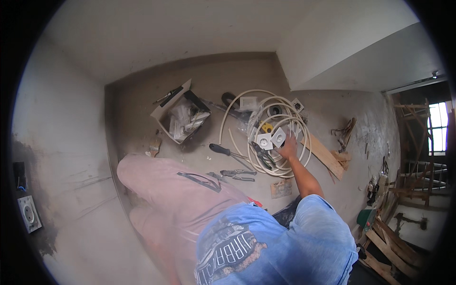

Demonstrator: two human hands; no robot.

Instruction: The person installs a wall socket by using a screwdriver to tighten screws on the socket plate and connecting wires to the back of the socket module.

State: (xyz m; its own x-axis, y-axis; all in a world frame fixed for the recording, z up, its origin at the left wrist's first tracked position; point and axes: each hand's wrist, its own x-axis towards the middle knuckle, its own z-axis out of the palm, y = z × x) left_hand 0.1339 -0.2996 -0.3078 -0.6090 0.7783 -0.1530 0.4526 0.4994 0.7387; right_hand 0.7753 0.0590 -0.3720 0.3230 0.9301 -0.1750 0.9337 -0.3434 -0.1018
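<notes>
My right hand (288,150) reaches into a coil of cream cable (304,124), fingers stretched and thumb apart. It is right against a white wall socket (279,137); I cannot make out a grip on it. Beside that lies a second white socket (263,141), with dark-handled pliers (262,156) just below it. A yellow object (267,128) and a roll of tape (274,111) sit within the coil. To the left are a black-handled screwdriver (220,149) and more pliers (238,175). My left hand does not show.
An open box (201,117) of plastic-wrapped parts stands toward the far wall, near a paintbrush (154,147). Wooden boards (325,155) lie right of the coil. A socket (29,214) is mounted in the left wall. Planks (390,254) and tools crowd the right side.
</notes>
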